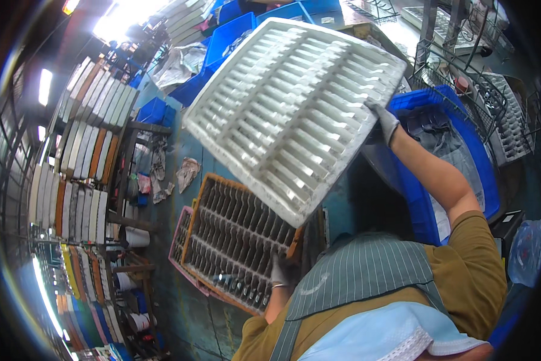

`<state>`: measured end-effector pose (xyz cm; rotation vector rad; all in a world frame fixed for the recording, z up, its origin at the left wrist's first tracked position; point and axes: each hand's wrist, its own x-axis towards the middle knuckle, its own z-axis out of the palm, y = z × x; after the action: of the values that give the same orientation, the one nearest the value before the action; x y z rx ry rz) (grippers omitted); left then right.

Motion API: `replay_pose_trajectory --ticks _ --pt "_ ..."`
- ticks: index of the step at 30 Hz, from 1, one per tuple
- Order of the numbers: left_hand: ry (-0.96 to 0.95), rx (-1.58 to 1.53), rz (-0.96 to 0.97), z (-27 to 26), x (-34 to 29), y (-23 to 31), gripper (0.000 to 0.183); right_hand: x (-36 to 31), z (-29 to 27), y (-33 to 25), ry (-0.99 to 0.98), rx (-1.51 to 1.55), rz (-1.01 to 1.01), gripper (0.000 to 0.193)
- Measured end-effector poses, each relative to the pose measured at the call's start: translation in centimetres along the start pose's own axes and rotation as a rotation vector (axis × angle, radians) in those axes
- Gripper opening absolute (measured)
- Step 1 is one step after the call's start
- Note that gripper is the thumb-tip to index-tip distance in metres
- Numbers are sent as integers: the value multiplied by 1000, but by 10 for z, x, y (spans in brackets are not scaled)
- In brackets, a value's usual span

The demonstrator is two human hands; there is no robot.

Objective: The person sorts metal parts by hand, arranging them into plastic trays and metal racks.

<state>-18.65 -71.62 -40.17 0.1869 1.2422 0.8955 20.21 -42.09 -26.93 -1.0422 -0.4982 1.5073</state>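
Indoors, I look down on a cluttered workshop with a worn blue-green floor point(207, 325), lit by bright tube lamps point(45, 87) along the left. On that side, a tall rack point(132, 222) holds rows of slim trays point(72, 210) stood on edge, mostly white and grey, some orange.

Across the middle, a large white slotted tray point(294, 114) is held up at a tilt; my gloved right hand point(386, 123) grips its right edge. Below it, partly covered by its lower corner, is an orange-framed tray point(234, 240) with dark wavy slots and a few shiny pieces near its bottom end. My gloved left hand point(279, 271) is clasped on this tray's right side. A pink frame point(189, 278) peeks out beneath.

Beyond the white tray, partly blocked by it, are blue bins point(231, 39). At right, a big blue tub point(487, 180) lined with plastic sits near my arm, with wire baskets point(484, 114) above it. A crumpled cloth point(188, 174) lies left of the trays.
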Motion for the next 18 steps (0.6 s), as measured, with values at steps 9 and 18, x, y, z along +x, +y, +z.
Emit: replay_pose_trajectory --ticks 9,18 --pt "-113 27 358 132 58 199 62 92 37 -11 -34 -293 29 63" --pt "-145 -122 396 173 142 259 59 103 76 -54 -276 -336 -165 83"
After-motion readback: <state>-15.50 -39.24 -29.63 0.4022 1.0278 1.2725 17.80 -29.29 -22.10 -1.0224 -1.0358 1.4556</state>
